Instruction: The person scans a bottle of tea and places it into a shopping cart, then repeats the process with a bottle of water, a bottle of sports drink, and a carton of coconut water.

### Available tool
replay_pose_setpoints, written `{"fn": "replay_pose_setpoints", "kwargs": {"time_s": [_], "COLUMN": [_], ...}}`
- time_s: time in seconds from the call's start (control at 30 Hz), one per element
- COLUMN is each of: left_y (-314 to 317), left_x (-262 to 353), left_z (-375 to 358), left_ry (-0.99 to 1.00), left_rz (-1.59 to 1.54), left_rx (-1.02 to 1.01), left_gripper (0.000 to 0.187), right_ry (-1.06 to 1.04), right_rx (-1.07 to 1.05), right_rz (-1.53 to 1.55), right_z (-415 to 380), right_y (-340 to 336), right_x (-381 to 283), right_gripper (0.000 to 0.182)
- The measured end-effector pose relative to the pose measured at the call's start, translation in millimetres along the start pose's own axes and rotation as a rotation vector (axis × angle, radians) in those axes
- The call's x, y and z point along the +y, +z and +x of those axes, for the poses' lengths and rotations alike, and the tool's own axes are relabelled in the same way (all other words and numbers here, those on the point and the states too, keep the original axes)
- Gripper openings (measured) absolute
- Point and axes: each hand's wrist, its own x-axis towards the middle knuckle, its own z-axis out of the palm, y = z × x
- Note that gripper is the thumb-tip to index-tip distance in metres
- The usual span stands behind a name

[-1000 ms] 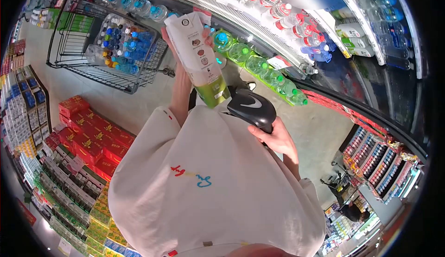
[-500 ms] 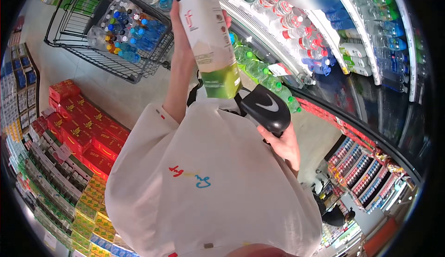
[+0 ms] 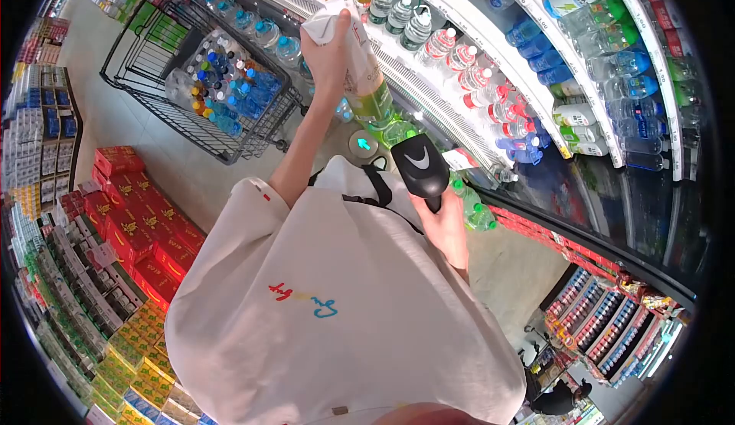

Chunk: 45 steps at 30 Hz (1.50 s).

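Note:
My left hand [image 3: 328,53] is raised at the upper centre, its fingers round the top of a tall white and green carton [image 3: 364,84]. The carton tilts, its green base low and to the right, in front of the drinks shelves. Lower and to the right, my right hand [image 3: 445,224] grips the handle of a black handheld scanner [image 3: 421,163]. The scanner's head points up, a little below the carton's base and apart from it.
A wire shopping cart [image 3: 230,145] with many bottles stands at the upper left. Lit shelves of bottled drinks [image 3: 467,57] run along the right. Green-capped bottles [image 3: 478,214] stand low beside them. Red boxes [image 3: 130,210] are stacked at the left. A dark-clothed person [image 3: 555,400] is at the lower right.
The carton and my left hand have moved upward, and the carton has turned. The scanner and my right hand have shifted left, with the scanner's head now pointing up. The view has shifted slightly.

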Motion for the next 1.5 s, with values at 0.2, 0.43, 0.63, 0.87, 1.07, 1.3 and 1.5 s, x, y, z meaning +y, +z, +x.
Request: {"fn": "replay_pose_setpoints", "kwargs": {"time_s": [0.2, 0.43, 0.63, 0.87, 1.07, 1.3, 1.5], "left_y": [29.4, 78.7, 111.0, 147.1, 170.5, 183.0, 177.1], "left_x": [33.4, 50.8, 40.8, 35.1, 29.5, 16.3, 15.5], "left_z": [-0.1, -14.7, -33.4, -49.1, -60.6, -72.2, -74.6], "left_ry": [-0.23, -0.006, 0.174, 0.22, 0.23, 0.282, 0.161], "left_rz": [-0.416, -0.147, -0.132, -0.131, -0.146, -0.034, -0.134], "left_rx": [0.046, 0.057, 0.009, -0.024, -0.04, -0.029, -0.11], "left_gripper": [0.048, 0.057, 0.052, 0.055, 0.041, 0.045, 0.062], "right_ry": [-0.189, -0.233, -0.174, -0.198, -0.19, -0.205, -0.085], "right_rx": [0.111, 0.225, 0.226, 0.241, 0.303, 0.334, 0.286], "right_rz": [-0.022, -0.111, -0.131, -0.106, -0.092, -0.052, -0.073], "right_z": [13.3, 38.1, 49.6, 62.9, 66.6, 69.4, 74.0], "right_y": [-1.3, -1.7, 0.7, -0.2, -9.8, -13.6, -9.3], "right_x": [10.1, 17.4, 36.9, 59.5, 75.5, 94.2, 100.7], "right_gripper": [0.036, 0.028, 0.034, 0.038, 0.039, 0.039, 0.04]}}
